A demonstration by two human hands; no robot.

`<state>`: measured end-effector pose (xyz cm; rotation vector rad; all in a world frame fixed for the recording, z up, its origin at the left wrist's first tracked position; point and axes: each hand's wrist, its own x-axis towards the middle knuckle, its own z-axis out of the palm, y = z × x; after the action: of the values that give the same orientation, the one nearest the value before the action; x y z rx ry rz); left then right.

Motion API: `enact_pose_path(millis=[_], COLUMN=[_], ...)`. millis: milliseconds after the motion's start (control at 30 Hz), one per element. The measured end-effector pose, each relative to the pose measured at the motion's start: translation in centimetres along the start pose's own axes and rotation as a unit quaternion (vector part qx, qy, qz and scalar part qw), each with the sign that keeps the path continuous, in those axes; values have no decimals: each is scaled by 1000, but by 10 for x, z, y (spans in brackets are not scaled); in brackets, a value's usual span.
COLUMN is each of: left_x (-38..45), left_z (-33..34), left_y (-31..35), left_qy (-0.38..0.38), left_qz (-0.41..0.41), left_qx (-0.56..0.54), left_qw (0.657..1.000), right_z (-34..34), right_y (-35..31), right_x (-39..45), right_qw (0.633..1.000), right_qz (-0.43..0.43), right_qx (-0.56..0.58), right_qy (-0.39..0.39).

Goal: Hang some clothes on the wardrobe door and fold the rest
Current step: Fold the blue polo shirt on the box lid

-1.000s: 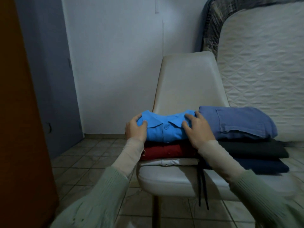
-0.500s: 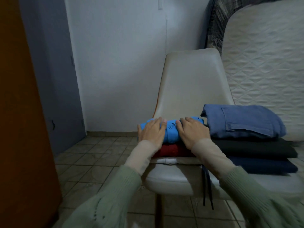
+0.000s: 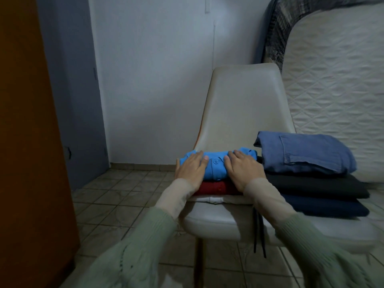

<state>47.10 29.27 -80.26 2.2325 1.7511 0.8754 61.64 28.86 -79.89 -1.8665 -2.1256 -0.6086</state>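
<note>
A folded bright blue polo shirt [image 3: 216, 168] lies on top of a stack on a white chair [image 3: 245, 113], above a folded red garment [image 3: 216, 187] and a white one [image 3: 214, 199]. My left hand [image 3: 191, 170] lies flat on the shirt's left half, fingers straight. My right hand [image 3: 244, 170] presses flat on its right half. Beside it to the right is a second stack: folded light blue jeans [image 3: 305, 154] over a black garment [image 3: 315, 186] and a navy one [image 3: 324, 206].
A quilted mattress [image 3: 336, 80] leans upright behind the chair at the right. An orange-brown wardrobe panel [image 3: 27, 142] fills the left edge, with a grey door [image 3: 72, 90] behind it. Black drawstrings [image 3: 258, 233] hang off the seat front. The floor is tiled.
Both hands moved from gripping the blue shirt's sides at the collar onto its top and now lie flat on it. The head moved closer and lower.
</note>
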Motion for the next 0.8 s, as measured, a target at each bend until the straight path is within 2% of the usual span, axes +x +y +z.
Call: enact_pose_path(millis=[233, 567, 733, 800], left_x=[-9, -7, -1, 6], left_z=[-1, -12, -14, -15], left_y=[-19, -29, -37, -39], left_qy=[3, -20, 27, 80], left_qz=[30, 95, 130, 135], left_qx=[-6, 46, 19, -18], left_qw=[1000, 994, 991, 987], right_z=[-9, -20, -20, -24], right_y=[-4, -14, -23, -28], right_x=[-6, -19, -21, -19], right_qw=[1000, 991, 980, 971], right_qz=[4, 80, 127, 147], right_qx=[15, 107, 135, 151], right_qy=[-15, 4, 66, 108])
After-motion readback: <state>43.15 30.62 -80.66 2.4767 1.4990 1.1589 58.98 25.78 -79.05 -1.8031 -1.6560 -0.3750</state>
